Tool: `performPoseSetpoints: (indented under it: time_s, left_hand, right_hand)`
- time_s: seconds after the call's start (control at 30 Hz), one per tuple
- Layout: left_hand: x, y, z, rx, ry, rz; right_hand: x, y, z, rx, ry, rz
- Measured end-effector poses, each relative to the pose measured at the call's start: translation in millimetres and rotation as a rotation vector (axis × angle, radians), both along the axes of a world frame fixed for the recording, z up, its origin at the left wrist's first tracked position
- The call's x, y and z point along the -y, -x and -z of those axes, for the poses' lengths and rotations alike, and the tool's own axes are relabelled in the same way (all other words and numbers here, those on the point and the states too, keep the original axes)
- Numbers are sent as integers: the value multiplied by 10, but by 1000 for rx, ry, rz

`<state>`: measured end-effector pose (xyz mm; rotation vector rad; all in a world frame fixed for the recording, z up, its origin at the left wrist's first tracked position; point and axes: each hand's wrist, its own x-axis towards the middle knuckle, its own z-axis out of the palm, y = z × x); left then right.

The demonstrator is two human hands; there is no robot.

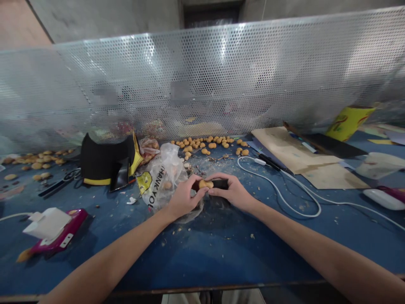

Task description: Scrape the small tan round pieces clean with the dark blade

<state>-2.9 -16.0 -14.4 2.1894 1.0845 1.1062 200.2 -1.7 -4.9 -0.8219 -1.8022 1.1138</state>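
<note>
Both hands meet over the middle of the table. A tan, two-lobed thing like an unshelled peanut (206, 184) sits between the fingertips. My left hand (185, 196) pinches it with thumb and fingers. My right hand (232, 192) is closed around a smooth black handle-like piece (220, 184), its thumb tip close to the peanut; the piece's full shape is hidden. Under and beside my left hand lies a clear plastic bag (163, 177) printed "THANK YOU". Several similar tan pieces (211, 145) are heaped behind the hands.
A perforated metal panel (221, 76) closes the back. At left are a black-and-yellow holder (106, 160), scissors (58, 183), another tan heap (41, 160) and a white charger (47, 223). Rightward lie a white cable (284, 200), cardboard (291, 152) and a yellow cylinder (348, 122).
</note>
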Motion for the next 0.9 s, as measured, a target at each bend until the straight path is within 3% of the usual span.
performPoseSetpoints:
  time_s: [0.33,0.6,0.67,0.9]
  left_hand:
    - [18,28,-29,12,-114,32]
    - [46,-14,14,116,280,99]
    - [44,-20,39,124,310,100]
    - [21,29,8,-50,11,31]
  right_hand:
    - [7,18,54,-120,143,-30]
    - [2,-22,19,37,-64,-40]
    - [4,-17,15,57,-80,-47]
    - [3,-3,-6,5,-60,38]
